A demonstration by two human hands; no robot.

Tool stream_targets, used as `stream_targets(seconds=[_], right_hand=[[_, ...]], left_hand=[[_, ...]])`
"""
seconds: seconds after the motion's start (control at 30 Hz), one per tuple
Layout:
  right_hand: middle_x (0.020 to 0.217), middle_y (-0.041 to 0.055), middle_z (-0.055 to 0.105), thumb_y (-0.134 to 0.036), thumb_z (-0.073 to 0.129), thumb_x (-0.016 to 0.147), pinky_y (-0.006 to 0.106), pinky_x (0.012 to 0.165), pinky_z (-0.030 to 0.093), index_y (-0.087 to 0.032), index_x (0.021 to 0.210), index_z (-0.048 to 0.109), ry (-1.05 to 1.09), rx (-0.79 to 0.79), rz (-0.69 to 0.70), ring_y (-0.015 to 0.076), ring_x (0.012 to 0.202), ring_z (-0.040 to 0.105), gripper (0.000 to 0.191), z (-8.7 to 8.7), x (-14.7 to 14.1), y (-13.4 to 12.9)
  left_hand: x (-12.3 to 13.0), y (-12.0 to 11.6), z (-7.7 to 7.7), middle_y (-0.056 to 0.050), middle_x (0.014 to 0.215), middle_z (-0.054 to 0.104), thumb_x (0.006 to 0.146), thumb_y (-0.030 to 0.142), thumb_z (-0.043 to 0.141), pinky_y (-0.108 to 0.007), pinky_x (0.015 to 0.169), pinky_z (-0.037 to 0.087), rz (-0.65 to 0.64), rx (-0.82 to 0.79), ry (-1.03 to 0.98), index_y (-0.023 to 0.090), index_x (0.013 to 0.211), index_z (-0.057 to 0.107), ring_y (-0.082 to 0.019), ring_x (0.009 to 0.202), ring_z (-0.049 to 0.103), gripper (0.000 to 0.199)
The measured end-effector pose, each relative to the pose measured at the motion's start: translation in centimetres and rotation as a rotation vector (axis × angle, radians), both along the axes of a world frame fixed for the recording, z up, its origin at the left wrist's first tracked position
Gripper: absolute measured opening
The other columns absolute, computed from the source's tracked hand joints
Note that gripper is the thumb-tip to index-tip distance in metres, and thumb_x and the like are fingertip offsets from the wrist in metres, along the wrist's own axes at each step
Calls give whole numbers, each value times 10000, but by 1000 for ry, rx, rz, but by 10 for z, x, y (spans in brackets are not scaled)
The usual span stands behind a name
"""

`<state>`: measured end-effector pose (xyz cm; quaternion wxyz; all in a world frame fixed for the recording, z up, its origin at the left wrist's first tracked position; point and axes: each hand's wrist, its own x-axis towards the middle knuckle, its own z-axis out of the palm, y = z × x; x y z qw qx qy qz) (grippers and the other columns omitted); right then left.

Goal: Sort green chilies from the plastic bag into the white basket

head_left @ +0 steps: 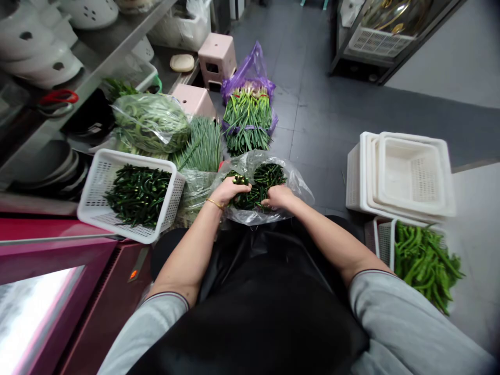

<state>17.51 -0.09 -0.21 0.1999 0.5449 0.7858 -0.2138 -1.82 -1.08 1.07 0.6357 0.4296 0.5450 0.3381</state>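
Observation:
A clear plastic bag (299, 187) stands open right in front of me, with long dark green chili peppers (269, 174) in it. My left hand (231, 191) is at the bag's left side, closed around several of these peppers, their cut-looking pale ends showing by the thumb. Inside the right part of the bag, my right hand (279, 197) has its fingers curled and pinched among the peppers; its fingertips are partly hidden. On my left, a white perforated basket (97, 203) holds a heap of the same dark green peppers (138, 195).
Beyond the bag lie green stalks in a purple bag (255, 57). Long thin greens (205, 143) and a bagged green vegetable (152, 122) are at left, near pink stools (216, 54). Stacked white baskets (414, 172) and light green peppers (425, 260) stand at right.

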Motion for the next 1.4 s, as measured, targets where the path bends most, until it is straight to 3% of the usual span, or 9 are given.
stream_targets(seconds=[0.17, 0.37, 0.57, 0.7, 0.8, 0.97, 1.1, 1.27, 1.4], right_hand=[[1056, 156, 712, -394, 540, 871, 295, 769, 489, -132, 986, 731, 0, 29, -99, 259, 973, 660, 344, -4, -7, -9], [976, 124, 725, -413, 493, 921, 249, 753, 439, -153, 906, 722, 230, 153, 105, 209, 911, 660, 346, 22, 2, -13], [723, 83, 712, -444, 450, 932, 244, 629, 440, -130, 831, 718, 374, -100, -233, 168, 649, 646, 425, 15, 3, 0], [940, 154, 718, -510, 509, 891, 301, 765, 469, -124, 950, 695, 194, 186, -152, 251, 904, 662, 433, 10, 5, 11], [1065, 169, 689, -520, 532, 875, 316, 803, 477, -132, 1046, 655, 126, 266, -168, 267, 983, 646, 441, -3, -4, 20], [1023, 114, 704, -311, 555, 866, 299, 807, 483, -164, 929, 682, 291, 266, -205, 227, 947, 653, 204, -12, -3, 42], [657, 23, 663, -325, 573, 845, 244, 593, 497, -168, 724, 622, 661, 49, -457, 144, 589, 628, 205, 9, 12, 57], [649, 29, 655, -343, 560, 870, 232, 505, 479, -165, 766, 543, 927, -278, -586, 116, 493, 580, 207, 20, 7, 19], [871, 107, 695, -350, 449, 929, 267, 659, 481, -147, 895, 620, 634, 116, -323, 184, 745, 656, 267, 19, 6, -18]], left_hand=[[-7, 4, 0, -72, 703, 690, 569, 267, 650, -206, 410, 301, 83, -38, -103, 129, 591, 603, -109, 525, 512, 147], [14, -8, -4, -16, 598, 608, 541, 354, 770, -232, 445, 332, 5, -94, -10, 123, 749, 662, -111, 494, 483, 329], [28, -19, -6, -42, 842, 660, 651, 287, 698, -280, 774, 448, 49, 516, 271, 154, 785, 669, -161, 803, 578, 191], [8, -4, -12, 3, 638, 591, 569, 220, 700, -273, 671, 428, -28, 365, 443, 156, 647, 622, -150, 654, 536, 128], [-15, 19, -9, 12, 599, 578, 513, 214, 706, -239, 577, 398, 151, 272, 377, 148, 630, 606, -130, 596, 515, 168], [-43, 39, 23, -36, 673, 645, 548, 281, 629, -196, 433, 322, 606, 197, -120, 156, 620, 523, -86, 497, 471, 179], [-29, 17, 38, -77, 813, 702, 579, 272, 633, -215, 478, 367, 299, 265, -160, 149, 673, 549, -103, 554, 522, 176], [21, -11, 13, -15, 738, 665, 561, 186, 660, -251, 621, 411, -75, 410, 245, 147, 691, 598, -128, 657, 536, 149], [43, -20, -12, 23, 599, 585, 536, 167, 677, -248, 576, 397, -159, 225, 136, 153, 609, 556, -116, 585, 503, 141]])
